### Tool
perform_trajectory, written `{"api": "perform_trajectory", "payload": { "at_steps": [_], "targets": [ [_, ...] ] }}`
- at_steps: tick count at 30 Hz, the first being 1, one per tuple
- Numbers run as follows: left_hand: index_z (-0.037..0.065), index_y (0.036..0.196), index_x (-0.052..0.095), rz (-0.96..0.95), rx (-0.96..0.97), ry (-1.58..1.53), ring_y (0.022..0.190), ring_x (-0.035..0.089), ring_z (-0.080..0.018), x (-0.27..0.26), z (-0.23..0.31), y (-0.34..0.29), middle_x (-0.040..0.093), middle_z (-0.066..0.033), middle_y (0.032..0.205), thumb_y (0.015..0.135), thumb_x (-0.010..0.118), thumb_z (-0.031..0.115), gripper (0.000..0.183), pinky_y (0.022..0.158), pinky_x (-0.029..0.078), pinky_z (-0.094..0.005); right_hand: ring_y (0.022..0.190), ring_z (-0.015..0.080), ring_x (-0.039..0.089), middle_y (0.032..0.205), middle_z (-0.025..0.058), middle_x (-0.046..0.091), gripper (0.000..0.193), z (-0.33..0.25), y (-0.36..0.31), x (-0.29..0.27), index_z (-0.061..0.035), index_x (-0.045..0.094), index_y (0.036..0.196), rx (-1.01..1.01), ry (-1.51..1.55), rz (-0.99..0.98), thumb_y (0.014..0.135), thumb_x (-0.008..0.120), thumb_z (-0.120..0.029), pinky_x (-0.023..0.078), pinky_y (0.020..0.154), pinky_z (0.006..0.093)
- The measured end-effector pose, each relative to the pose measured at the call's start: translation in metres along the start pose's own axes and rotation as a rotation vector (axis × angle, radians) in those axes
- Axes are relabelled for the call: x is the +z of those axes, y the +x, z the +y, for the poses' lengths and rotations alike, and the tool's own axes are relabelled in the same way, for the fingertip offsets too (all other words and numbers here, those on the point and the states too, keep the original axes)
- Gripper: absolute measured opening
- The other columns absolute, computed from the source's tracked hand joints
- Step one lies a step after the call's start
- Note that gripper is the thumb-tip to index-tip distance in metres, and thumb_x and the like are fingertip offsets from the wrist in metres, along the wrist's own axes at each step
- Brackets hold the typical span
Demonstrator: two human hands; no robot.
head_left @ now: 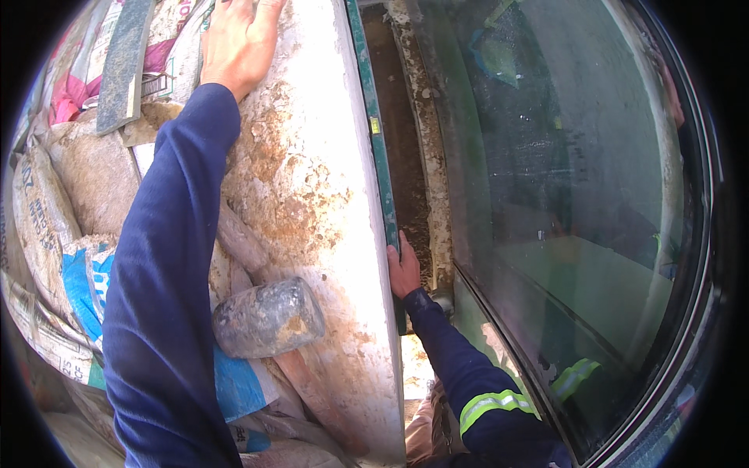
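Head view: right hand (404, 269) pinches the likely light, stiff green level (380, 168) by its handy near end; left hand (240, 39) spread on slab (312, 117).

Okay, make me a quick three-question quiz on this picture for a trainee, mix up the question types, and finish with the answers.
1. Multiple choice: what does the right hand touch?
A) the pile of sacks
B) the long green level
C) the glass pane

2. True or false: the left hand is higher in the picture than the dark cylindrical block.

3. Fill in the blank: the reflective band on the right sleeve is silver and ____.

Key: 1. B; 2. True; 3. yellow-green.
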State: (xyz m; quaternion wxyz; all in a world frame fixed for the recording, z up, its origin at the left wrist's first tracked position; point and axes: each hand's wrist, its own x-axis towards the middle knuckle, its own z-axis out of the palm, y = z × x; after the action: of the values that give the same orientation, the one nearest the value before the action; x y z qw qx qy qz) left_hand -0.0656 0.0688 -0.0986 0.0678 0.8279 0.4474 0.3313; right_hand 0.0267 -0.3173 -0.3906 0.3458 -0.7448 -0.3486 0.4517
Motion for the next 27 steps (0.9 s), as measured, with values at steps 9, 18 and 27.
{"api": "perform_trajectory", "payload": {
  "at_steps": [9,18,27],
  "targets": [
    [-0.005,0.126,0.059,0.015,-0.025,-0.064,0.121,0.056,-0.0433,0.001,-0.002,0.001,0.062,-0.0300,0.124,0.103,0.045,0.035,0.049,0.104,0.041,-0.0448,0.118,0.0435,0.056,0.125,0.0312,0.057,0.065,0.000,0.001,-0.001,-0.0029,0.033,0.157,-0.011,-0.011,-0.026,0.102,0.051,-0.033,0.042,0.104,0.0457],
    [-0.005,0.127,0.058,-0.005,-0.025,-0.073,0.122,0.055,-0.0429,-0.002,-0.001,0.001,0.061,-0.0292,0.126,0.104,0.045,0.035,0.048,0.105,0.041,-0.0445,0.129,0.0425,0.053,0.139,0.0318,0.053,0.061,-0.010,0.001,-0.006,0.0030,0.037,0.152,0.035,-0.007,-0.054,0.103,0.049,-0.033,0.039,0.110,0.0443],
    [-0.004,0.130,0.057,0.022,-0.028,0.007,0.128,0.050,-0.0430,0.003,-0.007,-0.001,0.058,-0.0288,0.132,0.104,0.044,0.034,0.049,0.109,0.037,-0.0461,0.130,0.0429,0.052,0.139,0.0325,0.051,0.063,-0.016,0.001,-0.011,0.0048,0.036,0.152,0.067,-0.011,-0.071,0.103,0.049,-0.033,0.039,0.110,0.0446]
  ]
}}
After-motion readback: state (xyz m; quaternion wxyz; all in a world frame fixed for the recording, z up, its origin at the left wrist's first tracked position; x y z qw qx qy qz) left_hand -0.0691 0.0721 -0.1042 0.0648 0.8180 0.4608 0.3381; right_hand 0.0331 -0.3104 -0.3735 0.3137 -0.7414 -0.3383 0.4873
